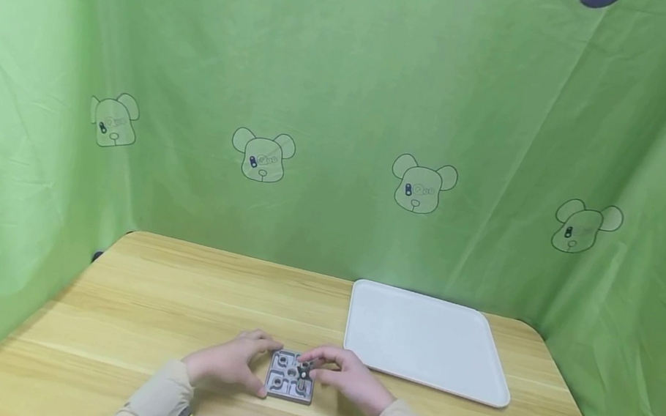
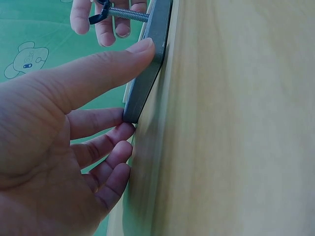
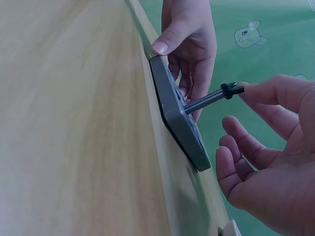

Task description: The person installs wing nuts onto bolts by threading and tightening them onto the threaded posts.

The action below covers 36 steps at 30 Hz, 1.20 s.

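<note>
A grey square plate (image 1: 288, 399) with round holes and grooves lies flat on the wooden table. My left hand (image 1: 232, 363) holds its left side, thumb at the near corner and fingers at the far one; the left wrist view shows thumb and fingertips on the dark plate (image 2: 147, 73). A threaded screw (image 3: 204, 102) stands up from the plate, topped by a black winged head (image 3: 230, 90). My right hand (image 1: 352, 382) has its thumb and index finger at that head; the other fingers curl loosely, touching nothing.
A white rectangular tray (image 1: 426, 340) lies at the back right of the wooden table (image 1: 192, 287), beyond my right hand. Green curtains (image 1: 353, 93) with bear drawings stand behind the table and at both sides.
</note>
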Tool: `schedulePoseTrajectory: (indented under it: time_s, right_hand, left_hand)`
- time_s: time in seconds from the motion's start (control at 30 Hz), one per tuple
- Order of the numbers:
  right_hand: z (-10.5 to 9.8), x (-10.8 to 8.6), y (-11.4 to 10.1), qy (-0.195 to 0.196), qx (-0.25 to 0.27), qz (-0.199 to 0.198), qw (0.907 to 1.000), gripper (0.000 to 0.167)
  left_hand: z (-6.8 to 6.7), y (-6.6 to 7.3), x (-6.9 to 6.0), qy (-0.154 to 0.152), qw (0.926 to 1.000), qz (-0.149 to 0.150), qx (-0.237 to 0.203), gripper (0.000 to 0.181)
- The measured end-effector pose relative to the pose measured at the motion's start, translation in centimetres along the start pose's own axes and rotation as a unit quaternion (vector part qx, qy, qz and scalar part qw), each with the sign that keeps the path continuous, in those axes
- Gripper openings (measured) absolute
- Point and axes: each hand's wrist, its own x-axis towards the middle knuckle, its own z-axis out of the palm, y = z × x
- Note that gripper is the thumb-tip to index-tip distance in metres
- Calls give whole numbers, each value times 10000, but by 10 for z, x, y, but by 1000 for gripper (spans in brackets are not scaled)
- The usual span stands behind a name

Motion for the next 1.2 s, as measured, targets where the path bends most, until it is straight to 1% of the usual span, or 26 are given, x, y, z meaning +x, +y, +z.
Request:
schedulePoseTrajectory:
  time_s: [0.27, 0.5, 0.73, 1.07, 1.2]
  right_hand:
    - [0, 1, 1, -56, -181, -80, 9998, 30]
    - [4, 2, 2, -81, -261, -36, 9996, 30]
    - [6, 2, 4, -76, -247, -60, 9996, 30]
    - [6, 3, 7, -17, -304, 74, 9995, 29]
    - [4, 2, 8, -9, -375, 65, 9993, 28]
  left_hand:
    - [0, -2, 1, 3, 10000, 13, -21, 86]
    - [0, -3, 0, -7, 10000, 15, -11, 86]
    - [0, -1, 0, -19, 10000, 4, 27, 86]
    - [1, -1, 0, -33, 10000, -14, -8, 86]
    - [1, -1, 1, -32, 10000, -13, -3, 86]
